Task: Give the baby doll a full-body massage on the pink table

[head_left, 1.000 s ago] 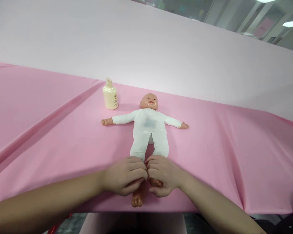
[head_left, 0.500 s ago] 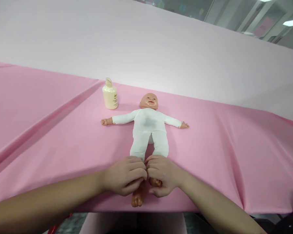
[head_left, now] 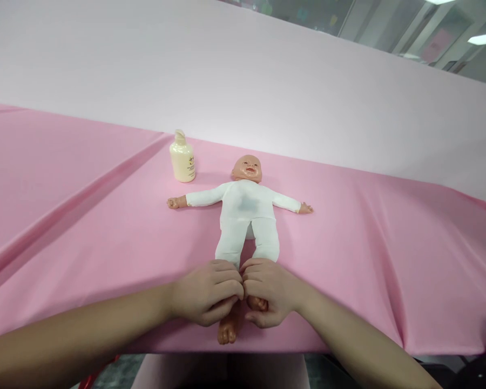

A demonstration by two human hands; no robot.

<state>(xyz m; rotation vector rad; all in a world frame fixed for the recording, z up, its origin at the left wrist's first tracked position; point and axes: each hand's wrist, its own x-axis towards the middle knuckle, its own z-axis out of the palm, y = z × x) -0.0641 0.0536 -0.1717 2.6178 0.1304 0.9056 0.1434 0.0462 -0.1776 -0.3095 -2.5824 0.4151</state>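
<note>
A baby doll (head_left: 247, 208) with a white cloth body lies on its back, arms spread wide and head away from me. My left hand (head_left: 210, 292) curls over the lower part of the leg on the left, and that foot sticks out below it. Around the other lower leg my right hand (head_left: 269, 292) is closed, with some toes showing between thumb and fingers. The fingers of both hands meet in the middle. A greyish patch marks the doll's chest. My palms are hidden from view.
A cream pump bottle (head_left: 183, 162) stands beyond the doll's outstretched arm on the left. Pink cloth (head_left: 348, 259) with several folds covers the table, whose near edge runs just past the doll's feet. Behind the table rises a white panel (head_left: 186, 70).
</note>
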